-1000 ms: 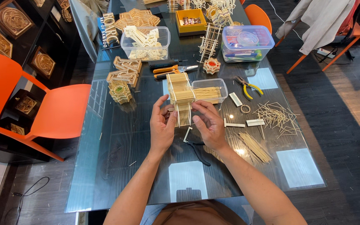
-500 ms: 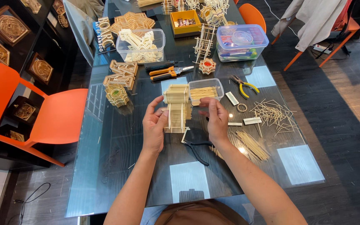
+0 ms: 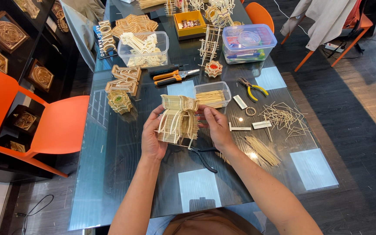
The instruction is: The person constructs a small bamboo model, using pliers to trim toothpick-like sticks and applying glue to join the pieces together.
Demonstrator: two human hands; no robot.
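Both my hands hold a small model made of thin bamboo sticks (image 3: 178, 118), with a curved top, just above the glass table (image 3: 122, 174). My left hand (image 3: 153, 137) grips its left side and underside. My right hand (image 3: 215, 126) holds its right side with the fingers on the sticks. Black-handled pliers (image 3: 203, 156) lie on the glass just under my right wrist. A clear tub of cut sticks (image 3: 213, 94) stands right behind the model.
Loose sticks (image 3: 283, 117) and a bundle (image 3: 262, 150) lie to the right, with yellow-handled pliers (image 3: 252, 88) and a tape ring (image 3: 250, 111). Orange cutters (image 3: 172, 76), finished bamboo pieces (image 3: 125, 80) and clear boxes (image 3: 249, 41) fill the far half. An orange chair (image 3: 57, 126) stands left.
The model has been turned in my hands, so its curved ribbed side now faces me. Both hands have shifted their grip around it.
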